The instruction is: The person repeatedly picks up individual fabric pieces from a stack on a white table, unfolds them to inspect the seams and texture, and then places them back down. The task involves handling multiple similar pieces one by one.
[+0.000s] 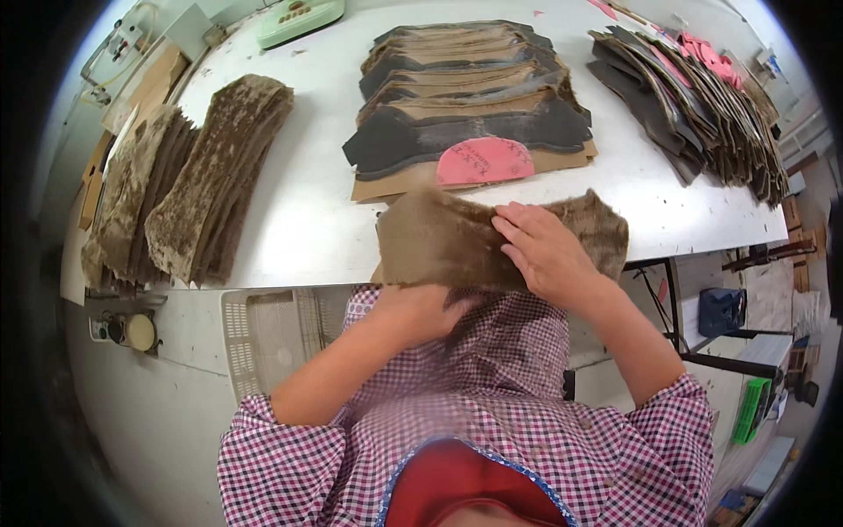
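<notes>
The white counter [299,220] carries, in descending size: a central stack of dark and tan cut pieces [470,105] with a pink half-round piece [485,162] on its near end, a fanned stack of dark pieces [694,101] at your right, and two rows of brown furry strips [189,180] at your left. At the near edge you hold a brown furry piece [448,241]. Your right hand [544,250] lies flat on it, fingers extended. Your left hand [421,307] grips its lower edge from underneath.
</notes>
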Tool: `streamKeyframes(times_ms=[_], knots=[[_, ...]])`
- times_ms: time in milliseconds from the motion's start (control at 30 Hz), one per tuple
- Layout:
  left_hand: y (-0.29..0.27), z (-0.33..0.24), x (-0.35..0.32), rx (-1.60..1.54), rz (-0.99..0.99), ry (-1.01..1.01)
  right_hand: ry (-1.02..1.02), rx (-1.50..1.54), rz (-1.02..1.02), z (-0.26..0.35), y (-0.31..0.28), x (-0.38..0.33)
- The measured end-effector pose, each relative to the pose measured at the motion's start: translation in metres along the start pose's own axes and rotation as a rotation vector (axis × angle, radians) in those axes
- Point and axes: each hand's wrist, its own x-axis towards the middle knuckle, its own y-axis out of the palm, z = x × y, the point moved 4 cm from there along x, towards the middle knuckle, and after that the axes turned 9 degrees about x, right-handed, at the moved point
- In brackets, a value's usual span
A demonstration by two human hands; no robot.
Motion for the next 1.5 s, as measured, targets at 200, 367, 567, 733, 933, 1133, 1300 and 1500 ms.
streamKeyframes(times_ms=[200,367,567,733,933,1133,1300,1500], knots=[[-0.019,0.049,-0.026,-1.156,-0.309,-0.445,0.078,-0.083,0.150,-0.001,0.013,-0.014],[-0.034,0.100,0.011,-0.804,-0.114,-0.599,0.082,-0.056,0.172,0.002,0.009,-0.008],[-0.035,0.088,0.017,-0.131,-0.309,-0.390,0.115,-0.001,0.195,-0.001,0.008,-0.010],[-0.035,0.080,0.019,0.024,-0.317,-0.355,0.137,-0.008,0.211,0.004,0.009,-0.008],[-0.033,0.092,0.014,0.025,-0.336,-0.379,0.057,-0.045,0.167,0.044,0.036,0.022],[-0.050,0.052,0.022,0.302,-0.518,-0.130,0.033,0.007,0.135,0.040,0.044,0.023],[0.000,0.015,0.055,-0.178,-0.144,0.107,0.074,0.158,0.174,0.019,0.032,0.018],[0.005,0.013,0.057,-0.011,-0.176,0.160,0.423,-0.185,0.044,-0.045,-0.023,-0.034]])
